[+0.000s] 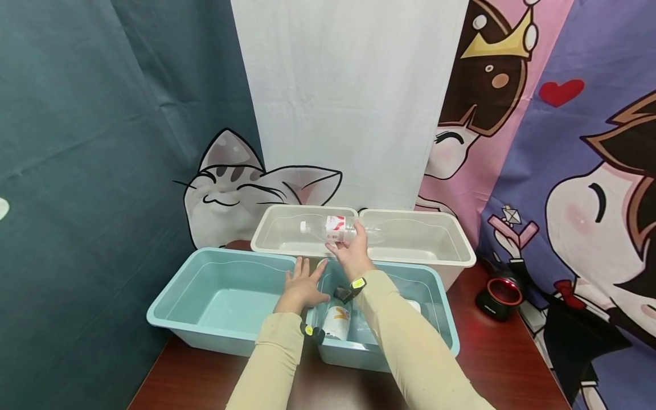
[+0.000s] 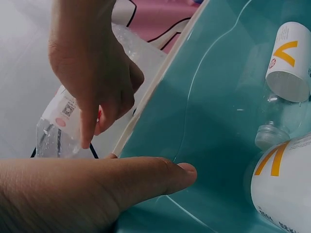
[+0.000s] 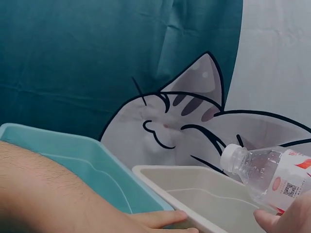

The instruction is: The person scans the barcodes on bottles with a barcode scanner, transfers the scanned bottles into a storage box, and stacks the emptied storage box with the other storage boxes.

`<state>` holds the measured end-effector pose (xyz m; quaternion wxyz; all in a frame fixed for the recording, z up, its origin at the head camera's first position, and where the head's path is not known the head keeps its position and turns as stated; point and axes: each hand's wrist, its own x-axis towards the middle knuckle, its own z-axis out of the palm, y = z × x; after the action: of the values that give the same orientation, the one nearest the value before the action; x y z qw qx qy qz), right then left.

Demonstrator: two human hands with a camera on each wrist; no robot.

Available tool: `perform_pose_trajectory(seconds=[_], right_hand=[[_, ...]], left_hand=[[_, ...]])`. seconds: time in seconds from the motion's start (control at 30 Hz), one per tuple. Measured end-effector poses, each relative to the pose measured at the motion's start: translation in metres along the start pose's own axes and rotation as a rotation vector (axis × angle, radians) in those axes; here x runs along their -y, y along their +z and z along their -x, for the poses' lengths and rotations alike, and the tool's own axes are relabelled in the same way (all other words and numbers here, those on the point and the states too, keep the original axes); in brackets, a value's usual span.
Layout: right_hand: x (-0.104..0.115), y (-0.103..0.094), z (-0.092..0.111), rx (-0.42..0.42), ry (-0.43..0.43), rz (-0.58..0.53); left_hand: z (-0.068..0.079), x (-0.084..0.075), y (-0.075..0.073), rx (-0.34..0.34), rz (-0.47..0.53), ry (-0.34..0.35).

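Right hand (image 1: 353, 257) grips a clear plastic bottle (image 1: 335, 228) around its red-and-white label, fingers and thumb curled on it. Bottle lies near level in the head view, white cap toward the left; it is held above the two cream bins, cap end over the left cream bin (image 1: 261, 234), base toward the right cream bin (image 1: 465, 250).

Left hand (image 1: 302, 291) is empty, fingers straight and spread, by the adjoining rims of the left blue bin (image 1: 176, 285) and right blue bin (image 1: 451, 324). Contact with the rims: cannot tell.

Obstructions: right sleeve (image 1: 410, 336) crosses over the right blue bin and hides part of its contents. In that bin, the left wrist view shows a near white can (image 2: 291, 189) with an orange mark, a similar far can (image 2: 289, 58), and a second clear bottle (image 2: 272, 133) between them. The cream bins stand directly behind the blue ones.

Surroundings: black device (image 1: 493, 307) with a red glow on the brown table (image 1: 512, 359), right of the bins; cat-print curtain (image 1: 225, 193) behind.
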<state>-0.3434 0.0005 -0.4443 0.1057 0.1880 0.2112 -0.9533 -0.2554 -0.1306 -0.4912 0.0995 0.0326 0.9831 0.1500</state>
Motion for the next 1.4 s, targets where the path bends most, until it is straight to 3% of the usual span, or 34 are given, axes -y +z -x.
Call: perform_pose_trajectory(seconds=[0.37,1.03,1.4], right_hand=[[-0.005,0.003,0.006,-0.001,0.025,0.054],[-0.024,0.01,0.003,0.028,0.13,-0.1],[-0.027,0.012,0.004,0.027,0.146,-0.118]], left_hand=[[-0.001,0.0,0.001,0.0,-0.012,0.003],[0.0,-0.001,0.001,-0.002,-0.021,-0.016],[-0.001,-0.002,0.003,-0.007,-0.034,-0.02]])
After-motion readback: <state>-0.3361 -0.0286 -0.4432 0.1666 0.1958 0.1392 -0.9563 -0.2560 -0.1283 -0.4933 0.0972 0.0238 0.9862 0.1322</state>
